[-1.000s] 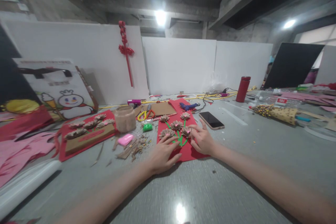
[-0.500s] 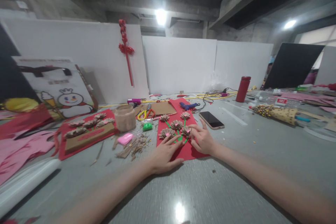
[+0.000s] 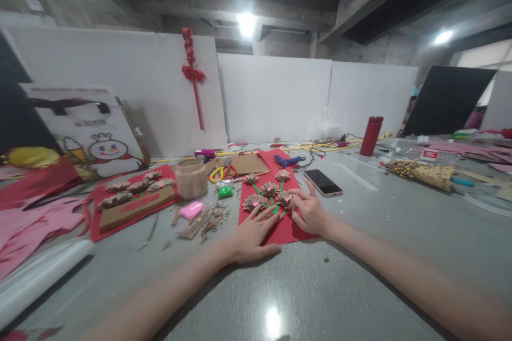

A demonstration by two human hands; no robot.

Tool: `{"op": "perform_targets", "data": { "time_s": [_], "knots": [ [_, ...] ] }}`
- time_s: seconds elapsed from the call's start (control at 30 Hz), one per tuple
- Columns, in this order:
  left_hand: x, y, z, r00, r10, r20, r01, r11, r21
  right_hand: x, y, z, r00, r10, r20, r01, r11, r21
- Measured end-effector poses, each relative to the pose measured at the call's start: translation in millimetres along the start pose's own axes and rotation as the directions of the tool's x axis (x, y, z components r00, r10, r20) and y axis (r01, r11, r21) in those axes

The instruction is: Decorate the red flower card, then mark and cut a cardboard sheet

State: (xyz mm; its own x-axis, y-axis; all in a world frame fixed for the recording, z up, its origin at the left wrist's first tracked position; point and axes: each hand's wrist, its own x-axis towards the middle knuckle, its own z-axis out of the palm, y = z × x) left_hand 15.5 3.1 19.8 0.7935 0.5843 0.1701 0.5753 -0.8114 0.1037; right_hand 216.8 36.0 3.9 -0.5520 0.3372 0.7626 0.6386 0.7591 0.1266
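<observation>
The left hand [image 3: 254, 237] lies flat and open, fingers spread, palm down on the near left edge of a smooth red card [image 3: 288, 230]. The card sits on the grey table [image 3: 360, 245] just in front of the person. The right hand [image 3: 309, 214] is half curled at the card's right edge, index finger stretched toward the far side and fingertips touching a frilly brown paper flower [image 3: 284, 200]; whether it pinches or only presses the flower cannot be told. That flower is the nearest right one of five on the card, joined by thin green stems [image 3: 273, 208], with a flat black phone [image 3: 322, 182] just beyond the right hand.
</observation>
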Motion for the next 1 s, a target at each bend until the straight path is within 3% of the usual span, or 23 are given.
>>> {"op": "perform_targets", "data": {
  "time_s": [0.4, 1.0],
  "knots": [
    [5.7, 7.8, -1.7, 0.998, -0.056, 0.001, 0.056, 0.998, 0.0, 1.2, -0.9, 0.2, 0.997, 0.079, -0.026, -0.079, 0.997, -0.005],
    [19.8, 11.3, 9.0, 0.997, -0.082, -0.016, 0.082, 0.997, 0.001, 0.9, 0.4, 1.6, 0.997, 0.072, -0.04, -0.071, 0.997, 0.018]
  ]
}}
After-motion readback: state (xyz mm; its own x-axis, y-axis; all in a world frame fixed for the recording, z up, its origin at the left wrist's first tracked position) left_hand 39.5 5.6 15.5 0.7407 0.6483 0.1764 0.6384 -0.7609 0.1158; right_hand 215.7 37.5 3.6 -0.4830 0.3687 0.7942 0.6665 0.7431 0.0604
